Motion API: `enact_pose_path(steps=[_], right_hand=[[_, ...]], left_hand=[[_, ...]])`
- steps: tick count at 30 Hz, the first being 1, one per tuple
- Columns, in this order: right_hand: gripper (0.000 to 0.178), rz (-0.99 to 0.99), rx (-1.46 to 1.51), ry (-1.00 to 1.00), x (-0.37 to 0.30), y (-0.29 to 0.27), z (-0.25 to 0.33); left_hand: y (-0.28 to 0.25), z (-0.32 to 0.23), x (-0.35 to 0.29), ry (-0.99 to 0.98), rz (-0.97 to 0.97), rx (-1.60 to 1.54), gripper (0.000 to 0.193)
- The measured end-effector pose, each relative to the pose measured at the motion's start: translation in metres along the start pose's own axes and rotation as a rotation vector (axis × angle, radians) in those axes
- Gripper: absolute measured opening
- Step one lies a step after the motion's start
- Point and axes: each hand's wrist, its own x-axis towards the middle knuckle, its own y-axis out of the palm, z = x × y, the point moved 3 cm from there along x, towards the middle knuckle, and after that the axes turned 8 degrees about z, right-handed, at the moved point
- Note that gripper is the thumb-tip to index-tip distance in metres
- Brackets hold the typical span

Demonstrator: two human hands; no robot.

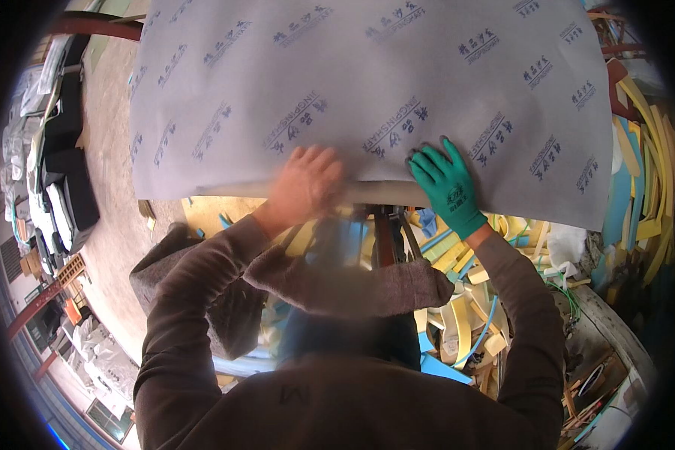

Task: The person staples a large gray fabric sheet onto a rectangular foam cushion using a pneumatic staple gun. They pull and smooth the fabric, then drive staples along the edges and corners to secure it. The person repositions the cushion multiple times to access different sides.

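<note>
A wide sheet of grey fabric [397, 82] with repeated dark blue print is spread out before me, its near edge curling down toward me. At that edge, left of centre, my bare left hand [305, 184] rests on the fabric; it is blurred by motion and its fingers look bent. To its right, my right hand [448, 184] wears a green glove with dark fingertips. Its fingers are apart and lie flat on the sheet near the edge. What supports the sheet is mostly hidden beneath it.
Yellow and blue foam offcuts [461, 315] are heaped below and right of the sheet. A brown fleecy cloth [352, 289] hangs in front of my body. Black and white padded pieces [67, 187] stand along the left, beyond a strip of concrete floor [112, 127].
</note>
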Motion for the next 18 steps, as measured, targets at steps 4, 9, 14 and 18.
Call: enact_pose_path(steps=[4,9,14,18], right_hand=[[0.041,-0.033,-0.019,-0.002,-0.001,0.000,0.001],[0.040,-0.003,-0.055,0.016,-0.001,0.000,0.003],[0.045,-0.020,-0.012,0.022,0.007,-0.012,0.007],[0.048,-0.075,0.132,0.132,0.011,-0.031,0.012]], left_hand=[[0.000,-0.009,0.034,0.056,-0.017,-0.214,0.042],[0.002,0.007,0.052,0.090,0.040,-0.266,0.038],[0.003,0.004,0.050,0.161,0.076,-0.167,0.022],[-0.004,-0.003,0.047,0.199,0.023,-0.105,0.018]])
